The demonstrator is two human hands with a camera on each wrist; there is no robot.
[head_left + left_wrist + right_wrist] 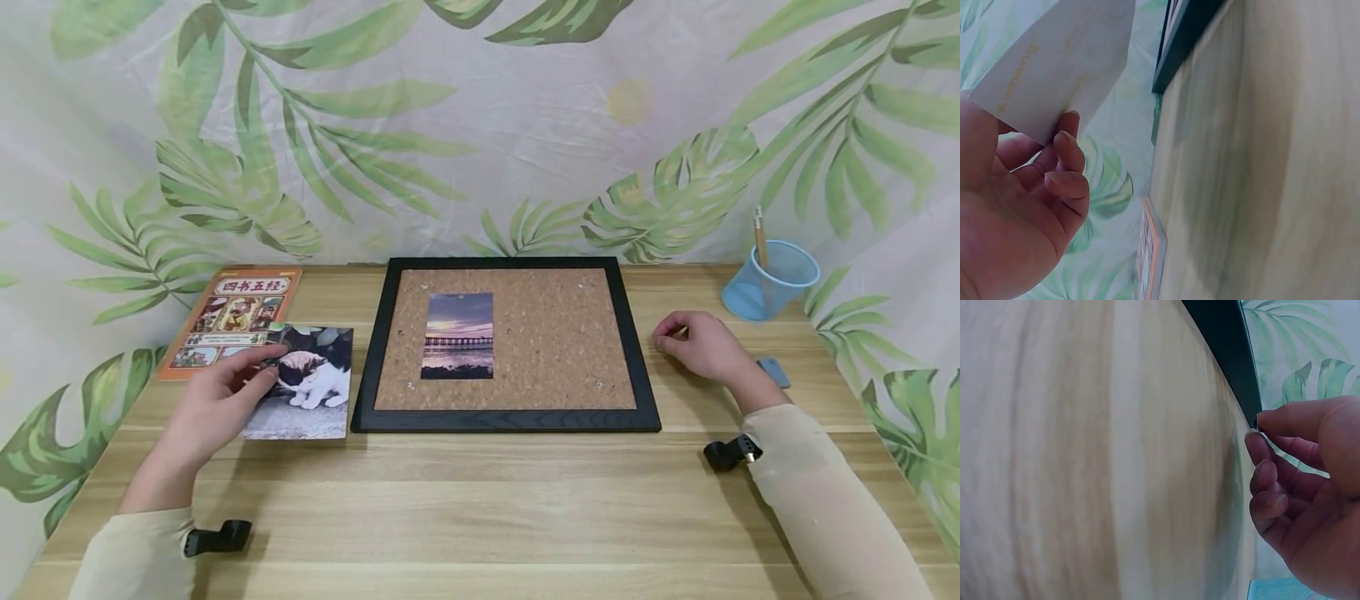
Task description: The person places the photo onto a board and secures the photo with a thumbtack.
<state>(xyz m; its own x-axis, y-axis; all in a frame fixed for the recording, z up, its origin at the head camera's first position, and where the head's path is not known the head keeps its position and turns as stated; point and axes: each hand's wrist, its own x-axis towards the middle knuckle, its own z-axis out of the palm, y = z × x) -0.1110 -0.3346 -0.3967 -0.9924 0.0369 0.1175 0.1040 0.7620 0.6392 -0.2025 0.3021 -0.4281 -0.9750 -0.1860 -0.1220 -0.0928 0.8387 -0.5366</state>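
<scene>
My left hand (217, 404) pinches a photo print (311, 417) of a black-and-white cat by its left edge. The left wrist view shows the print's white back (1066, 56) with faint yellow lettering, raised over the table between thumb and fingers. Right of it lies a cork board (555, 342) in a black frame. A photo of a pier at sunset (457, 337) hangs on the cork, with a small pin at its top edge. My right hand (701, 346) is beside the frame's right side, thumb and forefinger pinching a tiny dark-and-pale thing (1254, 427), its kind unclear.
An orange illustrated book (225, 304) lies behind my left hand, partly covered by the cat photo. A blue mesh pen cup (772, 283) holding a pencil stands at the back right. Near my right wrist is a small blue-grey flat box (774, 372). A leaf-print cloth (525, 125) hangs behind.
</scene>
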